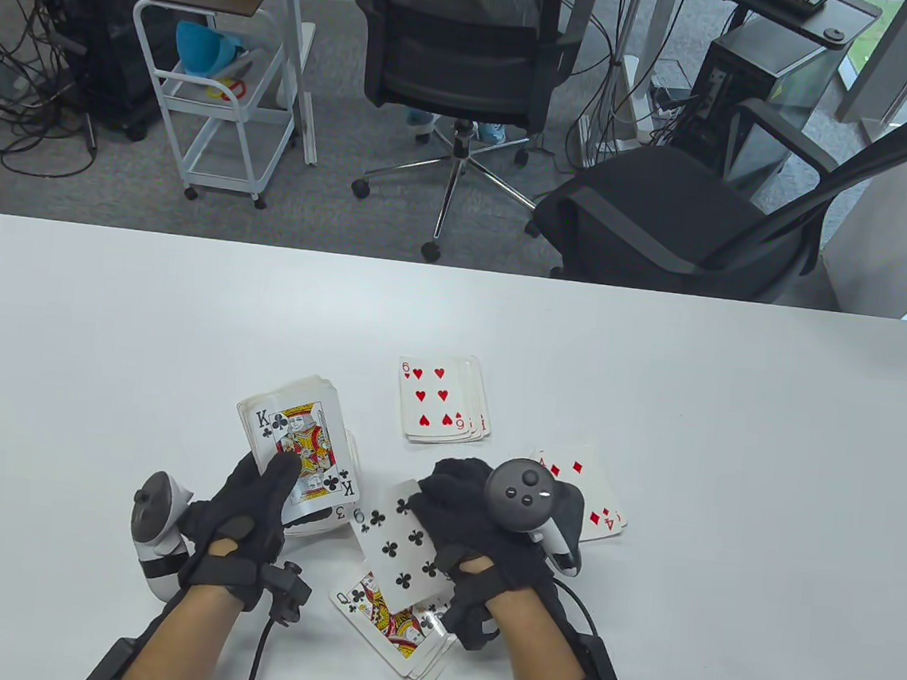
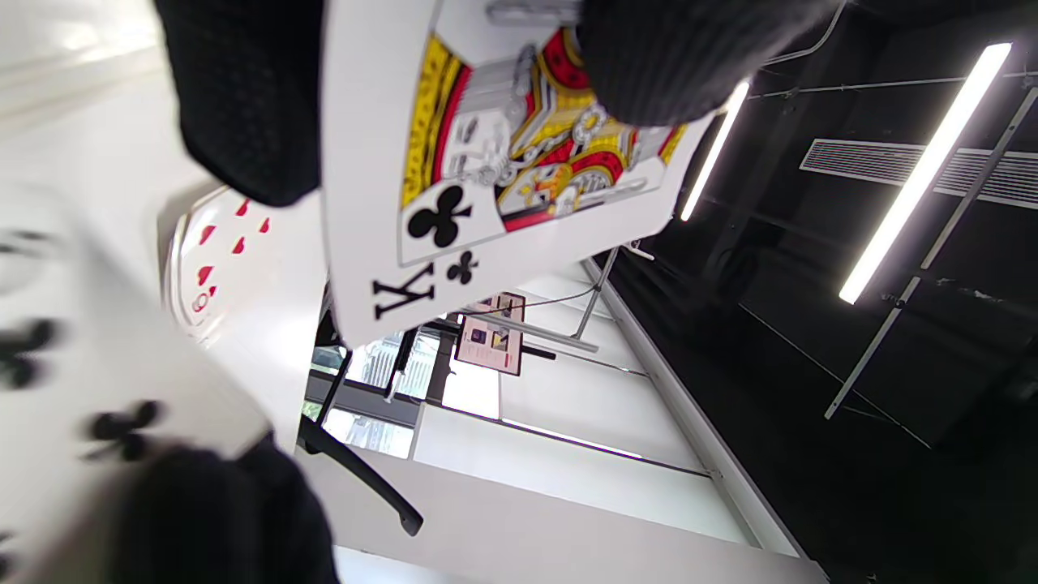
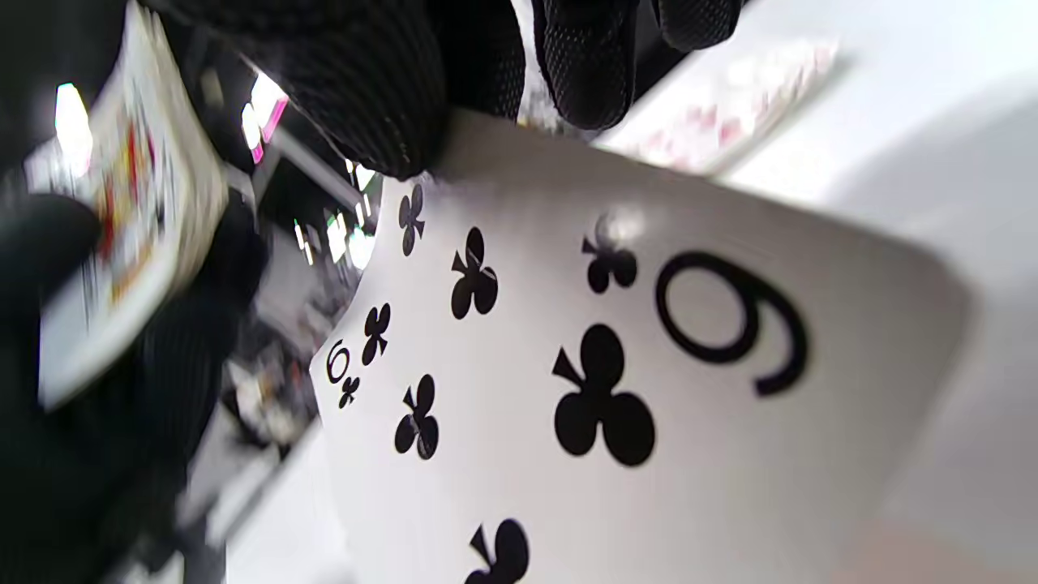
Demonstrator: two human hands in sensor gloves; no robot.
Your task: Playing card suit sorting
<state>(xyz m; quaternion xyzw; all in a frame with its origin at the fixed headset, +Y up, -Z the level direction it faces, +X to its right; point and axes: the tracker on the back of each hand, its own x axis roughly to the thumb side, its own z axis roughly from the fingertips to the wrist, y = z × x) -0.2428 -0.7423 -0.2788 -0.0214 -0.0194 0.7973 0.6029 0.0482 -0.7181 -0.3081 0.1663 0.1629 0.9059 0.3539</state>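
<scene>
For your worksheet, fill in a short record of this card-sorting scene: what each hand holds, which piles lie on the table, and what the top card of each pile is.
left hand: left hand holds the deck, king of clubs on top
right hand: right hand pinches the six of clubs
hearts pile: hearts pile lies on the table, six of hearts on top
diamonds pile: diamonds pile lies beside the right hand, top card partly hidden
near pile: queen pile at the table's near edge, suit hidden

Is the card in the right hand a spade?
No, the right hand holds the nine of clubs, whose black club pips and 9 index show plainly in the right wrist view.
</scene>
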